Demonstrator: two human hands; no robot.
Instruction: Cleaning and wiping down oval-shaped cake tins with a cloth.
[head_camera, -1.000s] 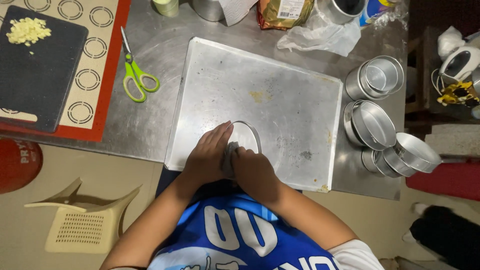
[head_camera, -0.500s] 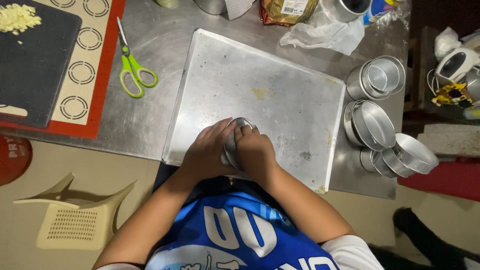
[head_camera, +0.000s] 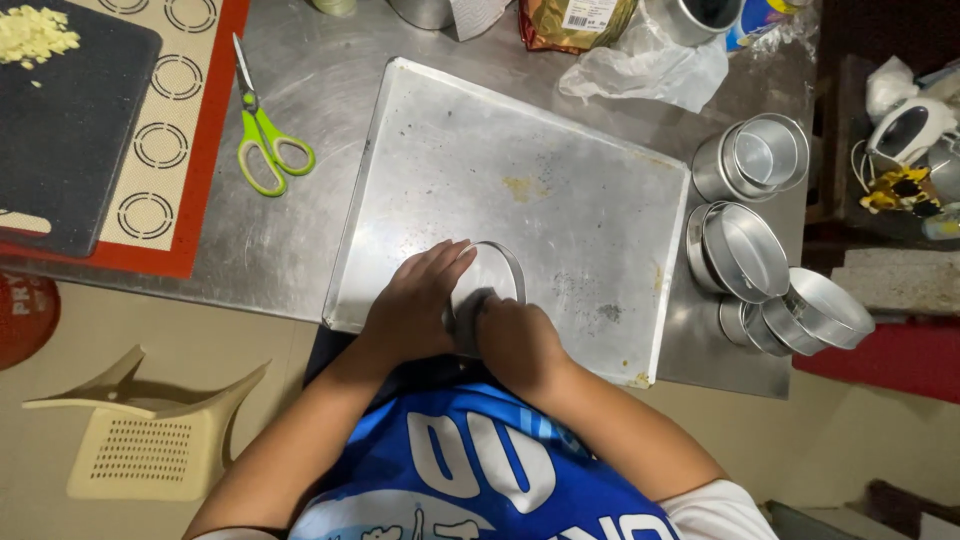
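Your left hand (head_camera: 415, 305) and your right hand (head_camera: 515, 340) meet at the near edge of the baking tray (head_camera: 560, 140), both wrapped around a round metal ring (head_camera: 495, 270) that stands on the tray's bare surface. The left grip is a loose cup: the fingers lie flat along the ring's left side and reach toward its far rim. The right grip is curled over the ring's near edge, with the knuckles toward you; how tightly it closes cannot be told, because the fingertips are hidden under the hand. The ring sits in the tray's near left part, and its far half shows as a thin bright arc beyond your fingers.

The tray lies at a slight slant on the steel tabletop (head_camera: 310, 90), with a small yellowish smear near its middle and a few dark specks to the right of the ring. Left of the tray lie green-handled scissors (head_camera: 262, 140), blades pointing away from you. Further left is a red-edged baking mat (head_camera: 180, 130) with printed circles, and on it a dark cutting board (head_camera: 70, 130) with chopped pale bits at its far corner. Right of the tray is a cluster of round metal tins (head_camera: 770, 240), some nested and some tipped on their sides. Beyond the tray's far edge lie a crumpled clear plastic bag (head_camera: 650, 70) and a golden packet (head_camera: 575, 20). Left of you on the floor stands a beige plastic chair (head_camera: 140, 440).
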